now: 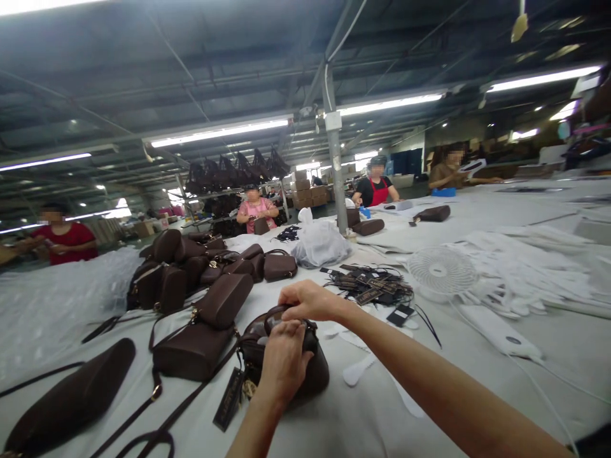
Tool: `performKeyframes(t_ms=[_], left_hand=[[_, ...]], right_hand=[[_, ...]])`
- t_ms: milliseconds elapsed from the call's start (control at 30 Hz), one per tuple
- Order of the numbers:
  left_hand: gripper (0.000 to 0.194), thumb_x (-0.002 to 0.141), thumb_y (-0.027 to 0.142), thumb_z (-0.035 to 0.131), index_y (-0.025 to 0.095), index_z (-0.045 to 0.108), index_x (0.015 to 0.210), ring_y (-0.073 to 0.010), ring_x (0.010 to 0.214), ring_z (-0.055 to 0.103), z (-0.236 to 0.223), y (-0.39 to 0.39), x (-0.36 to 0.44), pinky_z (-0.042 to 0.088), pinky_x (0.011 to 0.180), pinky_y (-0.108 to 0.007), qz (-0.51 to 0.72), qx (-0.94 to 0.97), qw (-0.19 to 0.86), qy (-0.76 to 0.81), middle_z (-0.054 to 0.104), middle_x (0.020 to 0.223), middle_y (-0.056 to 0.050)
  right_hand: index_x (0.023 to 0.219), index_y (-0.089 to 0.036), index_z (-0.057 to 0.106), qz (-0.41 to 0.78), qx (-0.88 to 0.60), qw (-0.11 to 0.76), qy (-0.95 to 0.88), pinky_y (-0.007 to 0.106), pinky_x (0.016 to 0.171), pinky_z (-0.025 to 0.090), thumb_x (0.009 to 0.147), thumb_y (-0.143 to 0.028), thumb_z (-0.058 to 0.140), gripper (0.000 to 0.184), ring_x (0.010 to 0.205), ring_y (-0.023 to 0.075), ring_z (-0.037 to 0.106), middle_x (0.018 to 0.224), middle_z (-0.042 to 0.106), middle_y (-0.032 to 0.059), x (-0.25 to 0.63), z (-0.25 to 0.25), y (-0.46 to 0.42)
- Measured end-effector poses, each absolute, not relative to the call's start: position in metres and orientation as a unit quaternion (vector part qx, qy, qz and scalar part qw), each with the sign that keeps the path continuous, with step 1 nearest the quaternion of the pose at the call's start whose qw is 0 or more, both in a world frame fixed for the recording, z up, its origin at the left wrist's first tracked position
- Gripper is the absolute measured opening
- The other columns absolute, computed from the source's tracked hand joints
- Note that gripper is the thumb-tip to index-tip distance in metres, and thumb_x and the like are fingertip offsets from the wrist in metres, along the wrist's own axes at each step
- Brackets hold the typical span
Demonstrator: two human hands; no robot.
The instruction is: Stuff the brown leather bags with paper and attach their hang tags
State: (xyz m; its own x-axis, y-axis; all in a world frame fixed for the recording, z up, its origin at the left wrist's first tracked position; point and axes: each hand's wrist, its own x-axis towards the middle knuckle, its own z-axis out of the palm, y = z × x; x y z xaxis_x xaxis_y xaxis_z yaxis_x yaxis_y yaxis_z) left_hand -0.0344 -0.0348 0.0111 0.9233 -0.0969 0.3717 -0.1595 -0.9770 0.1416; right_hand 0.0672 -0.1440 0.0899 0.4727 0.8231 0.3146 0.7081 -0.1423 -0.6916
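Observation:
A dark brown handbag [319, 374] stands upright on the white table in front of me, its top open and pale stuffing showing inside. My left hand [286, 356] lies over the near side of the opening, fingers curled over the rim and thumb against the side. Just beyond it, my right hand [308, 301] grips the far part of the top edge by the handle, its fingertips partly hidden. From the bag's left side hang a black printed tag [229, 399] and a gold-coloured charm [249, 388].
Several brown bags [191, 350] are heaped to the left, straps trailing nearby. A pile of black tags [372, 285], a white fan [442, 270] and white paper pieces [520, 267] lie right. A grey post [337, 172] rises behind a plastic bag [321, 242]. Several people work farther off.

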Motion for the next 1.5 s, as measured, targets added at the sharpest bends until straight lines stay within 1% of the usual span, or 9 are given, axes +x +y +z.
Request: performKeyframes(t_ms=[167, 333, 400, 633, 800, 1033, 1167, 1367, 1500], left_hand=[[0.026, 0.079, 0.022, 0.059, 0.018, 0.064, 0.105, -0.0263, 0.112, 0.055, 0.033, -0.034, -0.026, 0.039, 0.100, -0.039, 0.102, 0.989, 0.091, -0.049, 0.066, 0.113, -0.009], [0.033, 0.082, 0.019, 0.051, 0.020, 0.060, 0.114, -0.0235, 0.114, 0.054, 0.035, -0.033, -0.030, 0.036, 0.100, -0.036, 0.108, 0.988, 0.101, -0.048, 0.064, 0.118, -0.008], [0.035, 0.083, 0.018, 0.050, 0.019, 0.057, 0.117, -0.0235, 0.111, 0.055, 0.033, -0.035, -0.031, 0.037, 0.098, -0.035, 0.109, 0.988, 0.097, -0.043, 0.065, 0.116, -0.009], [0.038, 0.082, 0.007, 0.043, 0.018, 0.058, 0.115, -0.0259, 0.103, 0.060, 0.028, -0.039, -0.032, 0.041, 0.093, -0.037, 0.136, 0.987, 0.075, -0.030, 0.068, 0.107, -0.011], [0.044, 0.079, 0.006, 0.047, 0.019, 0.056, 0.120, -0.0267, 0.103, 0.061, 0.029, -0.042, -0.035, 0.043, 0.093, -0.039, 0.149, 0.985, 0.086, -0.031, 0.068, 0.108, -0.011], [0.037, 0.083, 0.010, 0.047, 0.021, 0.063, 0.115, -0.0255, 0.105, 0.062, 0.029, -0.045, -0.030, 0.044, 0.095, -0.039, 0.164, 0.980, 0.102, -0.038, 0.069, 0.112, -0.008], [0.038, 0.089, 0.011, 0.039, 0.020, 0.062, 0.119, -0.0272, 0.108, 0.060, 0.026, -0.053, -0.029, 0.042, 0.098, -0.043, 0.165, 0.984, 0.070, -0.013, 0.068, 0.115, -0.010], [0.027, 0.087, 0.012, 0.045, 0.019, 0.066, 0.103, -0.0250, 0.096, 0.062, 0.025, -0.063, -0.028, 0.045, 0.086, -0.038, 0.165, 0.985, 0.058, -0.001, 0.070, 0.098, -0.009], [0.026, 0.091, 0.018, 0.042, 0.020, 0.068, 0.096, -0.0248, 0.093, 0.062, 0.025, -0.060, -0.029, 0.044, 0.083, -0.038, 0.184, 0.982, 0.053, -0.008, 0.070, 0.094, -0.008]], right_hand=[[0.104, -0.018, 0.066, 0.037, -0.707, 0.490, -0.509, 0.024, 0.071, 0.050, 0.073, -0.020, 0.066, 0.031, 0.090, 0.0174, 0.063, 0.100, 0.068, 0.0038, 0.070, 0.080, -0.150], [0.129, -0.020, 0.052, 0.051, -0.756, 0.533, -0.378, 0.035, 0.090, 0.050, 0.067, -0.007, 0.054, 0.063, 0.108, 0.0218, 0.060, 0.133, 0.053, 0.0119, 0.084, 0.019, -0.178], [0.126, -0.019, 0.054, 0.107, -0.753, 0.528, -0.378, 0.036, 0.089, 0.050, 0.062, -0.006, 0.056, 0.065, 0.104, 0.0223, 0.062, 0.124, 0.060, 0.0109, 0.084, -0.011, -0.185], [0.085, -0.018, 0.060, 0.068, -0.654, 0.681, -0.323, 0.029, 0.072, 0.048, 0.070, -0.023, 0.060, 0.016, 0.079, 0.0174, 0.061, 0.080, 0.065, 0.0003, 0.066, -0.046, -0.170], [0.085, -0.020, 0.055, 0.037, -0.601, 0.749, -0.278, 0.032, 0.076, 0.049, 0.068, -0.025, 0.063, 0.020, 0.079, 0.0181, 0.061, 0.082, 0.064, 0.0007, 0.057, -0.046, -0.161], [0.092, -0.021, 0.056, -0.101, -0.666, 0.696, -0.249, 0.041, 0.087, 0.046, 0.073, -0.026, 0.059, 0.020, 0.092, 0.0232, 0.062, 0.092, 0.066, 0.0048, 0.044, -0.046, -0.160], [0.102, -0.021, 0.053, -0.077, -0.642, 0.711, -0.276, 0.039, 0.088, 0.048, 0.073, -0.023, 0.058, 0.030, 0.094, 0.0221, 0.063, 0.094, 0.066, 0.0045, 0.043, -0.044, -0.159], [0.102, -0.022, 0.047, -0.068, -0.631, 0.735, -0.237, 0.031, 0.065, 0.051, 0.069, -0.029, 0.067, 0.039, 0.069, 0.0164, 0.058, 0.083, 0.057, 0.0005, 0.051, -0.048, -0.156], [0.099, -0.023, 0.047, -0.020, -0.591, 0.768, -0.246, 0.033, 0.072, 0.052, 0.068, -0.034, 0.071, 0.041, 0.077, 0.0178, 0.061, 0.085, 0.057, 0.0012, 0.054, -0.051, -0.159]])
